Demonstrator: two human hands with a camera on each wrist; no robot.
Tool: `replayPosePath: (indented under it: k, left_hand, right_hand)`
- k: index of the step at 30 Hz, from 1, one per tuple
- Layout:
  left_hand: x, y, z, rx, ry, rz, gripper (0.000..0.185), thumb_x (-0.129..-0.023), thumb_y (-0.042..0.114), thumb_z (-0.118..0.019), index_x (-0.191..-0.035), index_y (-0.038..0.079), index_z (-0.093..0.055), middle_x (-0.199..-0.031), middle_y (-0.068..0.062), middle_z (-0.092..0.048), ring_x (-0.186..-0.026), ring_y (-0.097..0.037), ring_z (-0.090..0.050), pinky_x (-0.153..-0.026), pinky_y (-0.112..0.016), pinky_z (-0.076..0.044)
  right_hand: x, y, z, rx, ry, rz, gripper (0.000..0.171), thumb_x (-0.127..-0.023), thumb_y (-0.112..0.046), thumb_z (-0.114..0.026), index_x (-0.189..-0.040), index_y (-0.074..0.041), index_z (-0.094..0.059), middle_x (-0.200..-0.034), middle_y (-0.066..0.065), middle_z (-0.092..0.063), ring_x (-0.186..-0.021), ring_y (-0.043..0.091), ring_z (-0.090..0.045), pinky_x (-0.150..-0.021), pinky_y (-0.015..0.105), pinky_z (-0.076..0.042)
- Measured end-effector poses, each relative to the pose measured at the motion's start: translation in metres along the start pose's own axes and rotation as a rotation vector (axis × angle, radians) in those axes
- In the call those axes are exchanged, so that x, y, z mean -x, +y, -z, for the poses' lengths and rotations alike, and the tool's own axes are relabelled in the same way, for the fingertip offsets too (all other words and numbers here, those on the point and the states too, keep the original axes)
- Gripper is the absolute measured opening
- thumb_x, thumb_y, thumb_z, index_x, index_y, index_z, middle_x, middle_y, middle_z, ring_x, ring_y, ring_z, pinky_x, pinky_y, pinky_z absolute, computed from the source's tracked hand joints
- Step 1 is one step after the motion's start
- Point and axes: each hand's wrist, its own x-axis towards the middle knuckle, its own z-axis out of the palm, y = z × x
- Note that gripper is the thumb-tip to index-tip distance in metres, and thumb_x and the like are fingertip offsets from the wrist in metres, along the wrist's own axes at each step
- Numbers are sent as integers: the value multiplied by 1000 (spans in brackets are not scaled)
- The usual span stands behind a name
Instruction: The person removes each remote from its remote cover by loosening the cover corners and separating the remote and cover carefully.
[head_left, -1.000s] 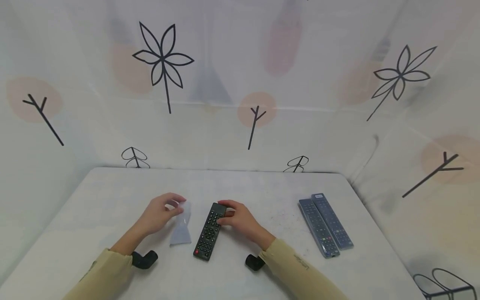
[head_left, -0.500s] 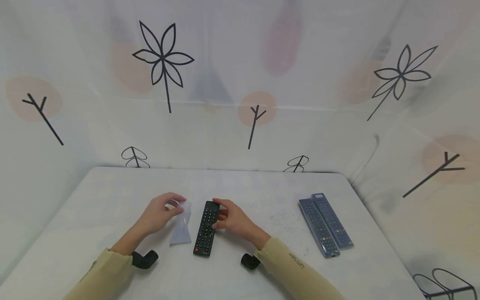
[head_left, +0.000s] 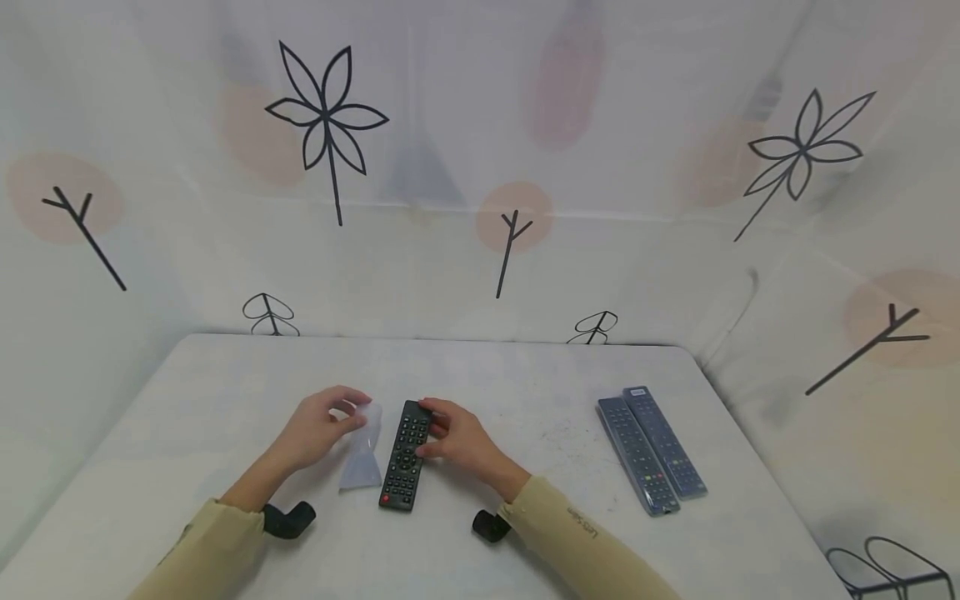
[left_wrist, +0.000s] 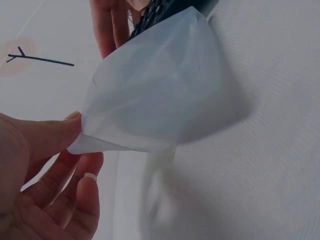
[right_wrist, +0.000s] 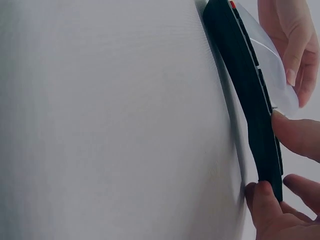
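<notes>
A translucent whitish plastic sleeve [left_wrist: 150,90] is pinched at one end between the thumb and fingers of my left hand [head_left: 318,429]; its wider end spreads toward the front in the head view. My right hand [head_left: 465,442] grips a black remote control [head_left: 405,457] by its far right edge, thumb on the side and fingers at the far end. The remote, buttons up with a red one at its near end, lies just right of the sleeve. In the right wrist view the remote [right_wrist: 242,95] shows edge-on, its far end between thumb and fingers.
Two more remotes, bluish and apparently wrapped, lie side by side at the right: the left one [head_left: 637,454] and the right one [head_left: 665,442]. The white table [head_left: 525,375] meets a patterned cloth backdrop [head_left: 420,275] behind. Black wrist cameras hang below both sleeves.
My right hand has moved the remote leftward, closer to the plastic sleeve, turning it a little more upright in the head view. My left hand has hardly moved.
</notes>
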Motion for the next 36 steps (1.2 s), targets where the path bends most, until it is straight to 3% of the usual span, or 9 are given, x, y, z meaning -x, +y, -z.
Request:
replayPosePath:
  k: [7, 14, 28, 36]
  left_hand:
    - [-1, -1, 0, 0, -2, 3, 26, -92, 11, -72, -117, 8, -67, -114, -6, -67, -102, -24, -62, -85, -46, -52]
    - [-1, -1, -1, -3, -5, 12, 26, -92, 12, -72, -117, 8, -67, -114, -7, -67, -102, -25, -62, -85, -46, -52]
    - [0, -2, -2, -20, 3, 18, 28, -93, 15, -71, -120, 8, -66, -116, -8, -66, -103, -25, -62, -85, -46, -53]
    - [2, -1, -1, -17, 12, 13, 27, -92, 14, -72, -118, 7, -67, -115, -8, -67, -102, -25, -62, -84, -45, -53]
  right_hand:
    - [-2, -2, -5, 28, -14, 14, 73, -77, 6, -81, -143, 2, -49, -156, 13, -37, -139, 28, -42, -104, 28, -41]
    - [-4, -3, -9, 54, -4, 35, 71, -76, 7, -81, -140, 5, -51, -155, 12, -40, -136, 26, -45, -103, 27, -42]
    - [-6, -2, -10, 82, 28, 42, 69, -75, 6, -81, -139, -3, -56, -152, 13, -43, -138, 25, -44, -106, 29, -40]
    - [-1, -4, 1, 68, 75, -2, 66, -81, 2, -79, -141, -8, -55, -148, 7, -50, -135, 22, -48, -105, 30, -41]
